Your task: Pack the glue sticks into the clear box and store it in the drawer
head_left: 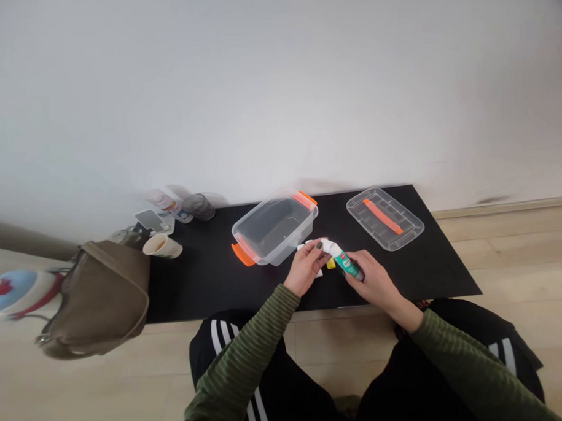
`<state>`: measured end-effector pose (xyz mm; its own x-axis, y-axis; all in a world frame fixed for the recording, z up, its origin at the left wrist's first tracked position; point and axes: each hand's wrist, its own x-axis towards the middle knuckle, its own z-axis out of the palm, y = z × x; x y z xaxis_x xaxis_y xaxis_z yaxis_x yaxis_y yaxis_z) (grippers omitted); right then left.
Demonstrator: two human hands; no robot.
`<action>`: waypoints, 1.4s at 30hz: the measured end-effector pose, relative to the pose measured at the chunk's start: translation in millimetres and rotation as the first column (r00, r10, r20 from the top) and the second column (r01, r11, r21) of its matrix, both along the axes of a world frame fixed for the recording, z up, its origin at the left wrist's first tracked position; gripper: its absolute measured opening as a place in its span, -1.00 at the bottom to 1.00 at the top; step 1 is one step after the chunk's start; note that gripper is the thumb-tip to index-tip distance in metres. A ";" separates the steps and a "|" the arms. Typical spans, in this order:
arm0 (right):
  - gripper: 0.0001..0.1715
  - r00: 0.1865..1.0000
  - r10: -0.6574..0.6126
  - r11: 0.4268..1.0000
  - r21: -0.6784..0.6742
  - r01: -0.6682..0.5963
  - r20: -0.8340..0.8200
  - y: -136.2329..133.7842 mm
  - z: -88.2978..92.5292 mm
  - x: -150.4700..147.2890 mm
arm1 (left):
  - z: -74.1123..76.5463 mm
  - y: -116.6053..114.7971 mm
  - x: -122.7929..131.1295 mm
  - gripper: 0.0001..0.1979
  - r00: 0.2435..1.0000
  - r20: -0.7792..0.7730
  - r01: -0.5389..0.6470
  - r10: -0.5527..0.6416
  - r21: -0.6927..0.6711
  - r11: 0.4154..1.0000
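Head view, looking down at a black rectangular desk set against a white wall. The left hand and right hand are both closed narrowly on 1 green-and-white plastic tube, which is held above the desk: the left fingertips pinch its white end, and the right hand wraps its green body. Nothing stands between the 2 hands and the tube. A small white piece shows just below the left hand, and a small yellow piece lies just beside the tube.

Just beyond the left hand sits a clear plastic box with 2 orange handles. To its right lies a clear plastic lid with an orange strip. Toward the far left stand a white paper cup with brown liquid and a dark ribbed glass, near a white plastic bottle lying on its side. An olive-brown fabric bag overlaps the left desk edge.
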<state>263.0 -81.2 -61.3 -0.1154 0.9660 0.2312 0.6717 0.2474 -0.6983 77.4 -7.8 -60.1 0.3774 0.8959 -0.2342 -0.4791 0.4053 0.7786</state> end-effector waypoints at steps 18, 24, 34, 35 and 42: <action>-0.65 1.000 -0.013 0.988 0.157 0.017 -0.023 -3.5 8.3 7.6 | 10.4 -7.8 -11.2 -0.62 0.996 -0.092 0.001 -0.001 0.002 1.000; -0.64 0.994 -0.011 0.996 0.085 0.021 -0.112 -3.9 9.4 9.0 | 9.1 -10.3 -11.7 -0.61 0.994 -0.109 0.006 -0.003 0.031 1.000; -0.63 0.944 -0.034 0.992 -0.128 -0.008 -0.328 -3.1 3.8 10.9 | 8.6 -10.3 -13.7 -0.61 0.988 -0.147 0.065 -0.047 0.119 0.991; -0.62 0.935 -0.041 0.988 -0.155 -0.015 -0.351 -2.9 1.9 10.9 | 9.2 -10.4 -13.9 -0.61 0.988 -0.147 0.069 -0.050 0.123 0.990; -0.51 0.821 -0.093 0.943 -0.315 -0.109 -0.563 -2.1 -0.6 9.2 | 13.3 -11.1 -15.7 -0.60 0.986 -0.133 0.117 -0.098 0.148 0.982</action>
